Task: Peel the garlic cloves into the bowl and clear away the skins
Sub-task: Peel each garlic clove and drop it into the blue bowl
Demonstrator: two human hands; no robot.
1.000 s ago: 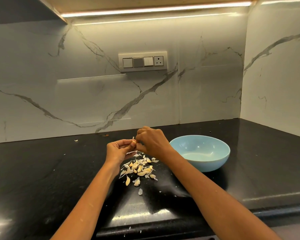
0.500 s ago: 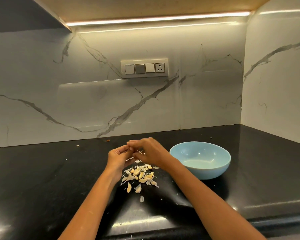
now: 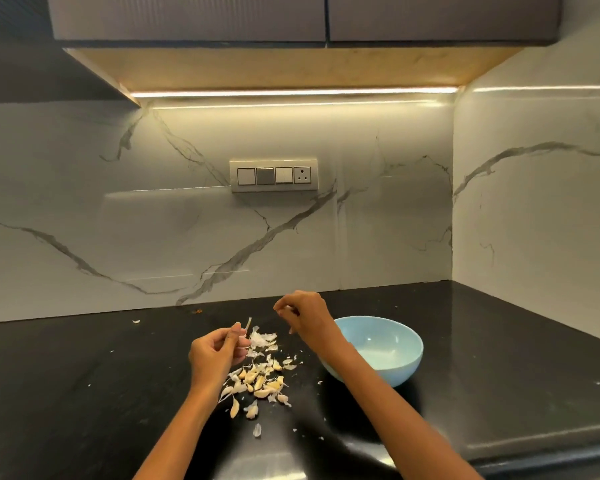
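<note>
Hands [image 3: 219, 355] [image 3: 305, 317] parted since earlier | papery skins [image 3: 262, 341] | round bowl [image 3: 392, 362]

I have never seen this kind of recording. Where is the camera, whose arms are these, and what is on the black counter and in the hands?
There is no machine here. A person wears one camera on the head, so you look forward and down along their own two bare arms. On the black counter lies a pile of garlic cloves and papery skins, and beside it, to the right, stands a light blue bowl that looks empty. The left hand pinches a garlic piece with a thin stalk sticking up. The right hand is raised near the bowl with its fingers curled; it seems to pinch a small scrap, but that is too small to be sure.
</note>
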